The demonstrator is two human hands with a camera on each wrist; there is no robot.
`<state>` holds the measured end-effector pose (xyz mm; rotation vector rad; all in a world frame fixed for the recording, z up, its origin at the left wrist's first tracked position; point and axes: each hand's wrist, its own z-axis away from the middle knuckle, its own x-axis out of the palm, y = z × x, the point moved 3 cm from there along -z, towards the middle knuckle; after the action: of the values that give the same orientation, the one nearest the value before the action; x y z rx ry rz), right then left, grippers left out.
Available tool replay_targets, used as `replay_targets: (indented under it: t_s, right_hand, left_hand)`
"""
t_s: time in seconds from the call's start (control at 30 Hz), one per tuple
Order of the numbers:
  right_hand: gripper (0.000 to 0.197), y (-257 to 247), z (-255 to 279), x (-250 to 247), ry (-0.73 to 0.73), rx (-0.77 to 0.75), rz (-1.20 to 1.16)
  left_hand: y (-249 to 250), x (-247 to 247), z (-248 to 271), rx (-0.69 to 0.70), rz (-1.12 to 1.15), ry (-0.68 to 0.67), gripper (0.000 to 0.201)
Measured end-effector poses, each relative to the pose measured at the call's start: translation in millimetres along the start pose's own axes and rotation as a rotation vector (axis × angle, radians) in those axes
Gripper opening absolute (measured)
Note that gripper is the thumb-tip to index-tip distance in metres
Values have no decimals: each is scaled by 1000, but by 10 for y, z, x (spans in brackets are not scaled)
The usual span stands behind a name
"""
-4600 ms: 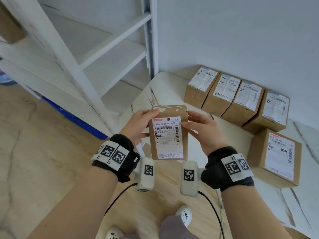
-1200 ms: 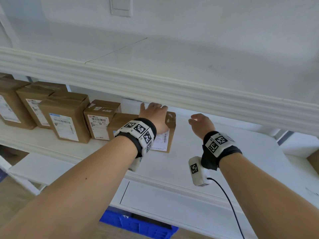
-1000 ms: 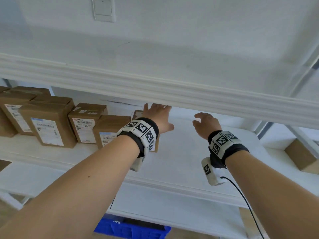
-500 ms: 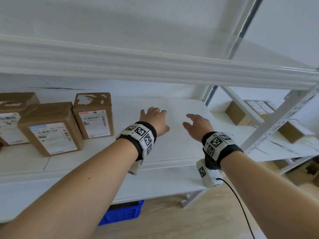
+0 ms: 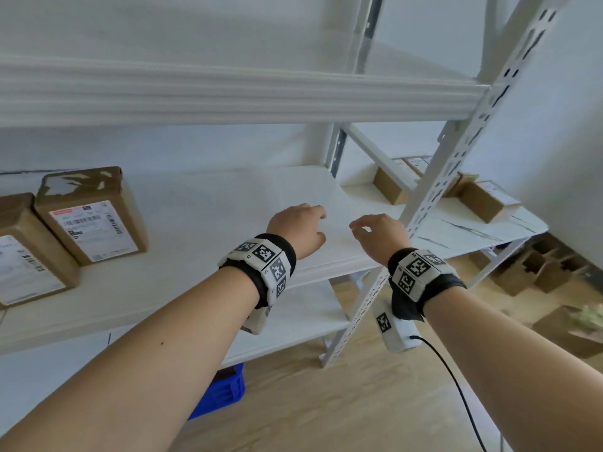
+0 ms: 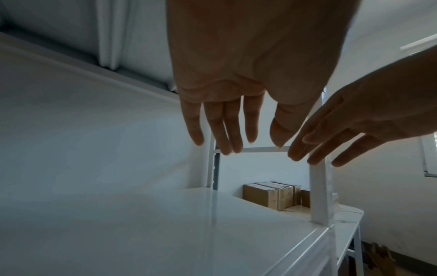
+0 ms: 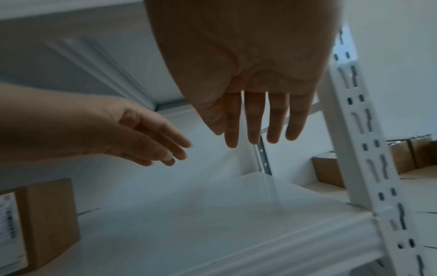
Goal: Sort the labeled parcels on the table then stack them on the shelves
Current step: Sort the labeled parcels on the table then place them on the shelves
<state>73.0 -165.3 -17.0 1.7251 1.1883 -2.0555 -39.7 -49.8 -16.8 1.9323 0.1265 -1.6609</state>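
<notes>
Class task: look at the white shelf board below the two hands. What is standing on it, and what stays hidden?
On the shelf board, two labeled cardboard parcels stand at the left. The left hand and right hand hover over bare board, holding nothing. Anything further left is out of view.

- Left hand reaches forward, palm down, fingers straight and slightly spread, holding nothing.
- Right hand is level beside it, close but apart, fingers loosely extended, also holding nothing.
- Both bare forearms are outstretched, each wrist wrapped in a black band with square markers.
</notes>
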Motion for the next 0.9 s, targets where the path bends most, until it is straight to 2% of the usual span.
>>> replay_targets:
  t_s: [0.2, 0.4, 0.57, 0.73, 0.9]
  right_hand:
    - [26, 780, 139, -427, 22, -13, -91]
    - [28, 1950, 126, -1118, 47, 55, -82]
    - [28, 2754, 94, -1520, 80, 77, -92]
    - [28, 3406, 28, -1732, 76, 118, -148]
    - [27, 3893, -218, -1810, 75, 139, -227]
  left_hand:
    - [1034, 279, -153, 45, 45, 12, 31]
    - [2151, 691, -535, 89, -11, -27, 32]
    - [2939, 1042, -897, 108, -18, 5, 34]
    - [3458, 1381, -1185, 113, -14, 19, 40]
    - [3714, 1608, -1635, 94, -25, -5, 43]
